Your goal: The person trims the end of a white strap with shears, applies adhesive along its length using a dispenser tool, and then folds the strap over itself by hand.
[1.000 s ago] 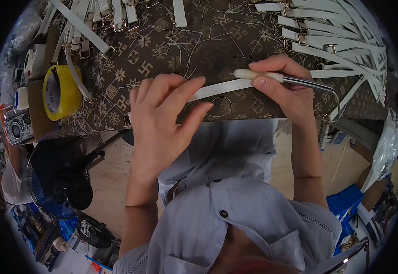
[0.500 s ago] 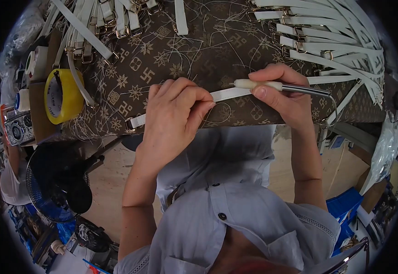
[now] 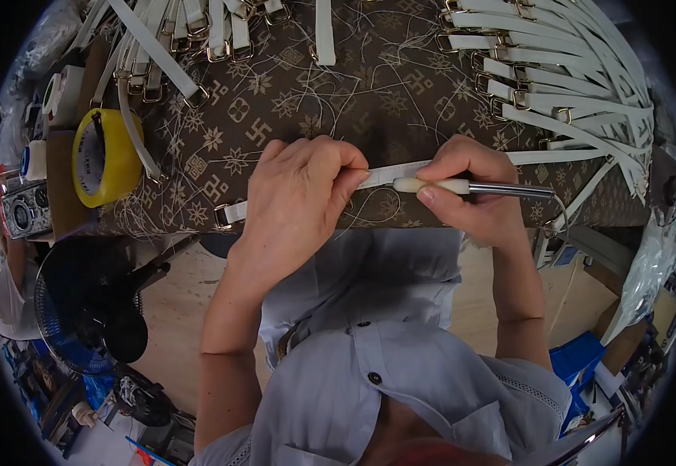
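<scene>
A narrow white strap (image 3: 391, 173) lies along the near edge of the table, its metal buckle (image 3: 221, 216) showing at the left. My left hand (image 3: 285, 194) rests over this strap, with thumb and forefinger pinched together on it. Just below, a thin thread (image 3: 380, 219) curls in a loop by the fingertips. In my right hand (image 3: 477, 186) is a pen-shaped tool (image 3: 509, 189) with a cream grip, a metal shaft and a thin cord at its right end. The tool points left, its tip close to the strap and the thread.
Many white buckled straps (image 3: 571, 70) are heaped at the right, and more straps (image 3: 151, 62) lie at the upper left. A yellow tape roll (image 3: 109, 159) stands on the left. Loose threads are scattered over the patterned brown cloth (image 3: 276, 101). A black fan (image 3: 93, 303) stands below left.
My right hand has brought the tool down and slightly left, its tip now lower and nearer the thread. The left hand keeps its pinch on the strap. The whole view has shifted slightly.
</scene>
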### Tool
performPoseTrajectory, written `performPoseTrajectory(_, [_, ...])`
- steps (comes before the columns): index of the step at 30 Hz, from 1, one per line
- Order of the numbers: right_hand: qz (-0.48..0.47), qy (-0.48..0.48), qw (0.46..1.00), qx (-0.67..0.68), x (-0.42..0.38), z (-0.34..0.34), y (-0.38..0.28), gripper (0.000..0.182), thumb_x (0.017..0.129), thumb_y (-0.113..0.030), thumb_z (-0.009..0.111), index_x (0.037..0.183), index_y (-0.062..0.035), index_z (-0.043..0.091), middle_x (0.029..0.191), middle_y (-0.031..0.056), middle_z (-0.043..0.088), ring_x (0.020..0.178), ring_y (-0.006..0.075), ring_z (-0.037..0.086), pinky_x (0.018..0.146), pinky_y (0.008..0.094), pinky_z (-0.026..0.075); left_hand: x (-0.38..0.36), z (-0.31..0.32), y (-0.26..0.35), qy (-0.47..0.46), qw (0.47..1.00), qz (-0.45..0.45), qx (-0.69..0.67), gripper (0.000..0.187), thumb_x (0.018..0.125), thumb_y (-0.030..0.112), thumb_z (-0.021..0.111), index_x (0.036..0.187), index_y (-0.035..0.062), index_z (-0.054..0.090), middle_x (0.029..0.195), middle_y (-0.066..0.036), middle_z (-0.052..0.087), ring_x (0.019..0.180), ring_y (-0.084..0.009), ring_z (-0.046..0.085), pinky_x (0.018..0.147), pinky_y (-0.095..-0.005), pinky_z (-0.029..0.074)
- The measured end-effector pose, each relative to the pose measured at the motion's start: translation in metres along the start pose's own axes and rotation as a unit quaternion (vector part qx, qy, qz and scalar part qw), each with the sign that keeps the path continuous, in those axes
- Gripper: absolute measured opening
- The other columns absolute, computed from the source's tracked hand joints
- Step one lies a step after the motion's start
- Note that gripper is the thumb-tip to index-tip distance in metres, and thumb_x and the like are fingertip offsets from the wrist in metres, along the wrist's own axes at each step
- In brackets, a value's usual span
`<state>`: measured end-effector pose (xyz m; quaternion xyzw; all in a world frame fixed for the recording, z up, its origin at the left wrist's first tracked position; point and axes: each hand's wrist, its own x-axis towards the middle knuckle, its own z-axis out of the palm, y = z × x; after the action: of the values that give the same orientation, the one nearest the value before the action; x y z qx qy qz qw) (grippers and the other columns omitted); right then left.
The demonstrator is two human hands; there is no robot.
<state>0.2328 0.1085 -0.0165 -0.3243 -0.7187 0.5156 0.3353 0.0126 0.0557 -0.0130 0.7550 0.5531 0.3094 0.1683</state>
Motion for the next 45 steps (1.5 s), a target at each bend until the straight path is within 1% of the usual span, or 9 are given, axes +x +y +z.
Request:
performPoseTrajectory(5, [0.010,0.007,1.000,-0.003,-0.0010,0.0008,0.0008,0.013,0.073,-0.004,0.075,0.084,-0.0041,0.067,0.073,0.0033,0.063,0.063,0.0087,0.056,0.056,0.0230,0.042,-0.0007,0.0013,-0.0018,0.009,1.000,0.002,-0.009,0.013,0.081,0.012,0.068,0.085,0.0091,0.056,0.075,-0.002,0.060,0.069,-0.0218,0.058,0.067,-0.0355,0.040])
performPoseTrajectory(7, [0.033,0.011,0.999,0.026,-0.0019,0.0010,0.0000,0.013,0.074,-0.004,0.075,0.084,-0.0040,0.067,0.075,0.0035,0.063,0.063,0.0087,0.056,0.055,0.0230,0.042,-0.0012,0.0023,-0.0027,0.013,1.000,0.002,-0.013,0.013,0.082,0.012,0.068,0.085,0.0094,0.056,0.074,-0.002,0.060,0.069,-0.0218,0.058,0.066,-0.0355,0.040])
performPoseTrajectory(11, [0.040,0.017,0.998,0.036,-0.0028,0.0010,0.0009,0.015,0.073,-0.004,0.076,0.085,-0.0050,0.068,0.077,0.0032,0.064,0.065,0.0091,0.056,0.056,0.0232,0.042,-0.0018,0.0029,-0.0040,0.012,1.000,0.000,-0.018,0.012,0.083,0.015,0.067,0.086,0.0100,0.056,0.073,-0.002,0.059,0.068,-0.0220,0.057,0.065,-0.0354,0.039])
performPoseTrajectory(13, [-0.021,-0.009,1.000,-0.003,-0.0010,-0.0021,0.0037,0.018,0.071,-0.004,0.076,0.086,-0.0060,0.068,0.078,0.0025,0.064,0.067,0.0108,0.057,0.059,0.0246,0.043,-0.0021,0.0026,-0.0039,0.012,1.000,-0.002,-0.019,0.012,0.083,0.015,0.066,0.086,0.0101,0.056,0.073,-0.002,0.059,0.068,-0.0221,0.057,0.065,-0.0352,0.038])
performPoseTrajectory(16, [-0.055,-0.018,0.998,-0.011,0.0008,-0.0045,0.0031,0.020,0.067,-0.004,0.077,0.086,-0.0076,0.069,0.077,0.0020,0.064,0.067,0.0129,0.057,0.060,0.0263,0.043,-0.0018,0.0021,-0.0030,0.011,1.000,-0.006,-0.018,0.012,0.084,0.016,0.066,0.086,0.0102,0.056,0.073,-0.003,0.058,0.068,-0.0223,0.057,0.065,-0.0349,0.038])
performPoseTrajectory(19, [-0.064,-0.026,0.997,-0.027,0.0015,-0.0060,0.0025,0.022,0.066,-0.004,0.078,0.085,-0.0088,0.069,0.075,0.0018,0.064,0.066,0.0143,0.056,0.060,0.0273,0.043,-0.0016,0.0010,-0.0026,0.008,1.000,-0.008,-0.017,0.012,0.084,0.016,0.066,0.086,0.0101,0.056,0.072,-0.003,0.058,0.068,-0.0225,0.057,0.065,-0.0348,0.038])
performPoseTrajectory(28, [-0.061,-0.023,0.995,-0.080,0.0020,-0.0021,0.0003,0.022,0.064,-0.004,0.080,0.082,-0.0099,0.070,0.072,-0.0001,0.065,0.064,0.0149,0.056,0.061,0.0277,0.043,-0.0014,-0.0002,-0.0025,-0.001,1.000,-0.007,-0.019,0.012,0.083,0.014,0.066,0.086,0.0099,0.055,0.073,-0.003,0.057,0.068,-0.0223,0.057,0.065,-0.0349,0.038])
performPoseTrajectory(34, [-0.042,-0.016,0.995,-0.084,0.0011,-0.0018,0.0008,0.023,0.063,-0.005,0.081,0.083,-0.0094,0.071,0.073,0.0005,0.066,0.066,0.0157,0.058,0.062,0.0286,0.044,-0.0016,0.0005,-0.0027,0.003,1.000,-0.007,-0.019,0.013,0.082,0.014,0.067,0.085,0.0100,0.055,0.073,-0.003,0.057,0.068,-0.0222,0.057,0.065,-0.0348,0.038])
performPoseTrajectory(45, [-0.043,-0.021,0.994,-0.093,0.0019,-0.0014,0.0002,0.022,0.064,-0.005,0.081,0.084,-0.0093,0.072,0.074,0.0007,0.066,0.067,0.0159,0.059,0.062,0.0283,0.044,-0.0018,0.0002,-0.0031,0.001,1.000,-0.009,-0.019,0.014,0.083,0.015,0.067,0.085,0.0097,0.055,0.073,-0.003,0.058,0.067,-0.0224,0.057,0.065,-0.0349,0.038])
